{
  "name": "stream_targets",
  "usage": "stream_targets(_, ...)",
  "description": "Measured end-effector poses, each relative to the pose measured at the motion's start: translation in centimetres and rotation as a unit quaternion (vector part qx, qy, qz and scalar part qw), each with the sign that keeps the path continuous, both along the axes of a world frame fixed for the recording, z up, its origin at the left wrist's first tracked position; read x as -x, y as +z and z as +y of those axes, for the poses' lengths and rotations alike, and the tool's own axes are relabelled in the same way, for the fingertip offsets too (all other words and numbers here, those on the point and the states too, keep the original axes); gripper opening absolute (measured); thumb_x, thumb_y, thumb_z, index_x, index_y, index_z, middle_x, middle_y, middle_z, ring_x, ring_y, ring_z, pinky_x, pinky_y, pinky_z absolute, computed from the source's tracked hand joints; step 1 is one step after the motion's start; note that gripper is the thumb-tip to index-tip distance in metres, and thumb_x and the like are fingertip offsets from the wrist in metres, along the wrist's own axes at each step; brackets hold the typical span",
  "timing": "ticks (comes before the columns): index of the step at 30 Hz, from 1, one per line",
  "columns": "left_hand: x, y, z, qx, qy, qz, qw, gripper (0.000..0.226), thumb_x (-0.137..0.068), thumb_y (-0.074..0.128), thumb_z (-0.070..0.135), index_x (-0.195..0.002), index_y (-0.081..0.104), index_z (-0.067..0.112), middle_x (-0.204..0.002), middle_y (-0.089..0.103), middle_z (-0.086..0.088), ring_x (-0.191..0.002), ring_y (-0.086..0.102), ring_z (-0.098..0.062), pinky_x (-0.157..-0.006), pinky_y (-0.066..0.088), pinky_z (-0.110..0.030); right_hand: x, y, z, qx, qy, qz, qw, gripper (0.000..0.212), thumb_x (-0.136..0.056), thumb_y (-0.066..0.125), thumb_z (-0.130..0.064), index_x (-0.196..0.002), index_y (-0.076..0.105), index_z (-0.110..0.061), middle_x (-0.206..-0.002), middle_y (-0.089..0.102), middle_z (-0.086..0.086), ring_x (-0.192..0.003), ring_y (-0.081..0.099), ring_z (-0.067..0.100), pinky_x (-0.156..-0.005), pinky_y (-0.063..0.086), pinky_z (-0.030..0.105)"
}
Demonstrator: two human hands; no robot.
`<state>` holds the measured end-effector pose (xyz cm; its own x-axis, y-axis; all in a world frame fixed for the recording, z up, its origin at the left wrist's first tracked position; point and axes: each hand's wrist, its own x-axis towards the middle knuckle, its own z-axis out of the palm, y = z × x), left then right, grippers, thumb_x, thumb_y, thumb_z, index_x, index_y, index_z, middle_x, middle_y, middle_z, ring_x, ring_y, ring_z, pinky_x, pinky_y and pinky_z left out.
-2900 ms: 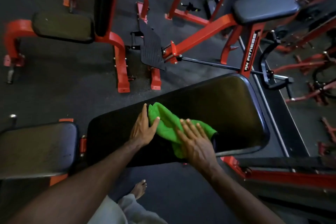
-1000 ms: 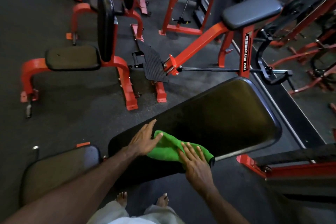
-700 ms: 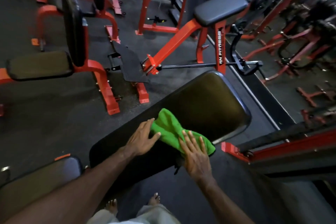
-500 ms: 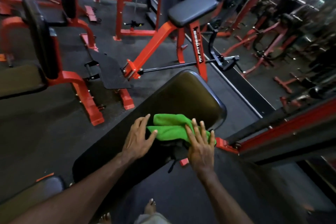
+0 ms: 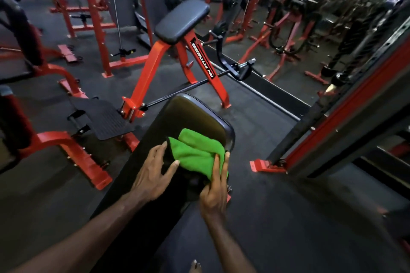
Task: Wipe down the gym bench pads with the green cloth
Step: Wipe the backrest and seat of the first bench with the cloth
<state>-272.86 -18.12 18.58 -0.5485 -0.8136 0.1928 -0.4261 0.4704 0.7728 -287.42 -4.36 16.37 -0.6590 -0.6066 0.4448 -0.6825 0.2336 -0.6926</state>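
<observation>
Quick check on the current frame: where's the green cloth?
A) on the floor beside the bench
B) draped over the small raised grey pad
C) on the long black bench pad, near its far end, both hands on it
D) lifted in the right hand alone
C: the crumpled green cloth lies on the long black bench pad near its far end, with the left hand and right hand touching it.

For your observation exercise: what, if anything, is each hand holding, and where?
Neither grips anything: the right hand presses the green cloth's near edge; the left hand touches its left edge.
</observation>
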Motion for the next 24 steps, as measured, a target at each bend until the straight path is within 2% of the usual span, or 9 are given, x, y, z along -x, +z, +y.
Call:
stream_targets(3, 1.2, 1.6, -0.1, 0.025, -0.015, 0.028, 0.999, 0.074, -0.097, 0.065, 0.041, -0.160, 0.031, 0.022, -0.144, 0.044, 0.003, -0.102, 0.058, -0.009, -0.083, 0.048, -0.014, 0.4, 2.5, -1.7, 0.100, 0.002, -0.056, 0.993, 0.106, -0.071, 0.041, 0.016, -0.166, 0.020, -0.025, -0.175, 0.006, 0.003, -0.161, 0.010, 0.026, -0.127, 0.021, 0.049)
stream_targets(5, 2.1, 2.5, -0.2, 0.037, -0.028, 0.043, 0.998, 0.073, -0.098, 0.066, 0.036, -0.160, 0.031, 0.023, -0.143, 0.044, 0.005, -0.105, 0.058, -0.007, -0.081, 0.047, -0.011, 1.9, 4.8, -2.9, 0.136, -0.015, -0.092, 0.986, 0.096, -0.073, 0.040, 0.011, -0.164, 0.027, -0.015, -0.174, 0.011, 0.006, -0.161, 0.009, 0.022, -0.129, 0.015, 0.040)
stream_targets(8, 3.3, 3.7, -0.7, 0.045, -0.037, 0.054, 0.997, 0.071, -0.099, 0.066, 0.034, -0.160, 0.032, 0.021, -0.145, 0.044, 0.004, -0.107, 0.059, -0.008, -0.084, 0.049, -0.016, 5.7, 8.5, -5.4, 0.150, -0.036, -0.099, 0.983, 0.071, -0.082, 0.039, -0.010, -0.152, 0.050, -0.007, -0.165, 0.038, 0.009, -0.156, 0.030, 0.021, -0.127, 0.026, 0.042)
stream_targets(10, 4.0, 4.3, -1.1, 0.049, -0.024, 0.059, 0.997, 0.070, -0.099, 0.066, 0.034, -0.159, 0.034, 0.019, -0.144, 0.045, 0.000, -0.107, 0.059, -0.007, -0.090, 0.049, -0.016, 8.5, 10.4, -6.6, 0.118, -0.003, -0.076, 0.990, 0.061, -0.087, 0.039, -0.024, -0.140, 0.064, -0.009, -0.153, 0.055, 0.009, -0.146, 0.046, 0.020, -0.121, 0.036, 0.041)
stream_targets(12, 4.3, 4.5, -1.6, 0.056, -0.009, 0.056, 0.997, 0.069, -0.099, 0.065, 0.034, -0.158, 0.036, 0.013, -0.144, 0.047, -0.007, -0.121, 0.055, -0.011, -0.105, 0.040, -0.015, 9.5, 10.9, -7.2, 0.084, 0.035, -0.032, 0.995, 0.053, -0.091, 0.043, -0.032, -0.132, 0.071, -0.012, -0.143, 0.064, 0.006, -0.136, 0.055, 0.019, -0.114, 0.043, 0.039)
stream_targets(14, 4.3, 4.5, -1.9, 0.051, -0.001, 0.053, 0.997, 0.069, -0.100, 0.064, 0.036, -0.157, 0.036, 0.011, -0.142, 0.049, -0.010, -0.124, 0.055, -0.021, -0.109, 0.043, -0.028, 8.9, 10.3, -7.2, 0.077, 0.032, 0.000, 0.997, 0.046, -0.097, 0.048, -0.038, -0.130, 0.072, -0.017, -0.139, 0.067, 0.003, -0.131, 0.059, 0.019, -0.110, 0.046, 0.043)
stream_targets(16, 4.0, 4.5, -2.1, 0.047, -0.001, 0.054, 0.997, 0.067, -0.100, 0.065, 0.037, -0.157, 0.038, 0.013, -0.137, 0.050, -0.007, -0.108, 0.060, -0.020, -0.098, 0.053, -0.036, 7.6, 8.6, -6.8, 0.087, -0.024, 0.023, 0.996, 0.046, -0.102, 0.050, -0.046, -0.135, 0.069, -0.019, -0.143, 0.063, 0.004, -0.136, 0.055, 0.022, -0.111, 0.044, 0.046)
stream_targets(18, 3.7, 4.4, -2.3, 0.048, -0.010, 0.054, 0.997, 0.066, -0.099, 0.064, 0.040, -0.155, 0.041, 0.016, -0.134, 0.050, -0.002, -0.094, 0.061, -0.013, -0.086, 0.056, -0.034, 6.1, 6.7, -6.2, 0.094, -0.072, 0.033, 0.992, 0.050, -0.105, 0.050, -0.047, -0.145, 0.061, -0.018, -0.155, 0.052, 0.008, -0.146, 0.045, 0.026, -0.117, 0.040, 0.049)
stream_targets(24, 2.9, 3.9, -2.7, 0.060, -0.053, 0.032, 0.996, 0.058, -0.098, 0.062, 0.052, -0.141, 0.055, 0.014, -0.129, 0.055, 0.000, -0.109, 0.054, -0.005, -0.097, 0.040, -0.014, 1.2, 1.3, -4.0, 0.102, -0.077, 0.007, 0.992, 0.058, -0.108, 0.051, -0.038, -0.160, 0.039, -0.016, -0.173, 0.009, 0.017, -0.159, 0.019, 0.029, -0.117, 0.041, 0.049)
